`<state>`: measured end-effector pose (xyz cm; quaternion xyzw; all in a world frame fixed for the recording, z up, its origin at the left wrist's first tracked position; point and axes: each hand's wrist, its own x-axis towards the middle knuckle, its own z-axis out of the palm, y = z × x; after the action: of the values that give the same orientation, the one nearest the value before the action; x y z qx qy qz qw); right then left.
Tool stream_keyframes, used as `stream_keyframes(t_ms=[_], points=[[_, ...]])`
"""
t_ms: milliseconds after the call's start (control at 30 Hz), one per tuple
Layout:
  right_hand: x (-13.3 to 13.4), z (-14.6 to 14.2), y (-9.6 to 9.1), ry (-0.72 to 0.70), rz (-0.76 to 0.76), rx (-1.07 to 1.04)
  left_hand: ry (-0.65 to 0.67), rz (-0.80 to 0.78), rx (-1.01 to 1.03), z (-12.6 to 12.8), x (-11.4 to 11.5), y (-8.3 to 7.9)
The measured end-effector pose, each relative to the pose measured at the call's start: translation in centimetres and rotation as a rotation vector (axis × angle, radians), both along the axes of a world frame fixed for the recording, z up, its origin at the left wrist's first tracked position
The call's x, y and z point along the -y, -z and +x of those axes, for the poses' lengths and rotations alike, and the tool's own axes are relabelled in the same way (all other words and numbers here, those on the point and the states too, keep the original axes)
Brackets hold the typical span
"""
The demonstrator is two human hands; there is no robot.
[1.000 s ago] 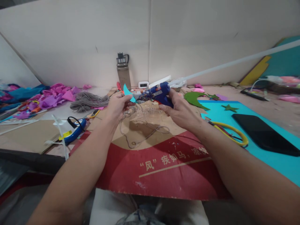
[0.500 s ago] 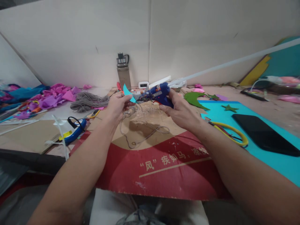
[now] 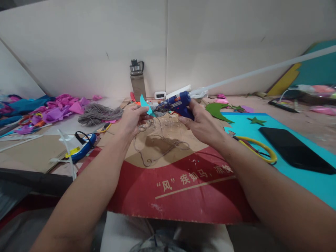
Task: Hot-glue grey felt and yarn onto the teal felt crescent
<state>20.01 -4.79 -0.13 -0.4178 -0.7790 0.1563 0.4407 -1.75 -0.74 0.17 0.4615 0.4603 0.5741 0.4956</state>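
Between the fingertips of my left hand (image 3: 136,119) is a small turquoise crescent (image 3: 145,104), held upright. My right hand (image 3: 201,120) is wrapped round a blue hot glue gun (image 3: 181,103), whose nozzle points left at the crescent's lower part. Whether the tip touches the crescent I cannot tell. A long white glue stick (image 3: 236,77) runs out of the gun's back to the upper right. Grey cord (image 3: 168,152) hangs below my left hand and lies in loops on the red and tan cardboard (image 3: 189,206).
Left are a skein of grey cord (image 3: 99,114), pink and purple scraps (image 3: 59,106) and a blue power strip (image 3: 84,148). A bottle (image 3: 137,82) stands at the back. Right lie a green crescent (image 3: 217,111), a star (image 3: 256,121), yellow-handled pliers (image 3: 262,145) and a phone (image 3: 294,148).
The crescent in my left hand has turned slightly and shifted a little right, against the glue gun's nozzle area. My right hand keeps its hold on the gun.
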Motion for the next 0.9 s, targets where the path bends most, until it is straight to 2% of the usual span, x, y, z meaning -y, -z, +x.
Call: stream_keyframes(t_ms=[567,900], points=[[-0.24,0.17,0.66,-0.045,-0.006,-0.014,-0.006,0.021,-0.027,-0.10,-0.09,-0.01],[0.13,0.07,0.07,0.019,-0.009,0.014,0.021,0.015,-0.033,0.08,0.07,0.06]])
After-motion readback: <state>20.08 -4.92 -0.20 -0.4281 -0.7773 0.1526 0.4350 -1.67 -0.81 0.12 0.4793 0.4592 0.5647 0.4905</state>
